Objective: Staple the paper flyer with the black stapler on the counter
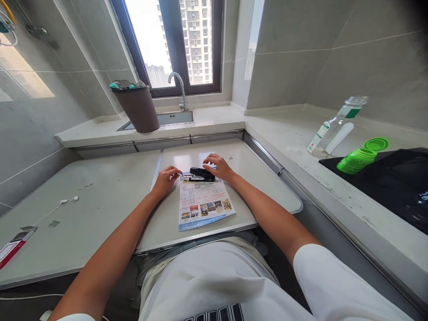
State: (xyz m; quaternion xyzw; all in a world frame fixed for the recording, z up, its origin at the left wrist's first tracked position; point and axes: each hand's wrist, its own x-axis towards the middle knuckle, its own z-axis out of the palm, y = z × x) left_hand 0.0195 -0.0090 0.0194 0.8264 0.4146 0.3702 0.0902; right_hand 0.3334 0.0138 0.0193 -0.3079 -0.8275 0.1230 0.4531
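Observation:
A printed leaflet with blue edges and a row of small photos lies on the white tabletop in front of me. A black stapler rests across its upper end, its metal part toward the left. My left hand is closed at the leaflet's upper left corner, fingertips pinched together beside the stapler's metal end. Over the stapler's right end, my right hand has its fingers curved and apart, the thumb close to the black body; whether it touches is hard to see.
White earphones and a red-and-white box lie at left. A brown bin stands by the sink. On the right counter are a clear bottle, a green flip-top container and a black bag.

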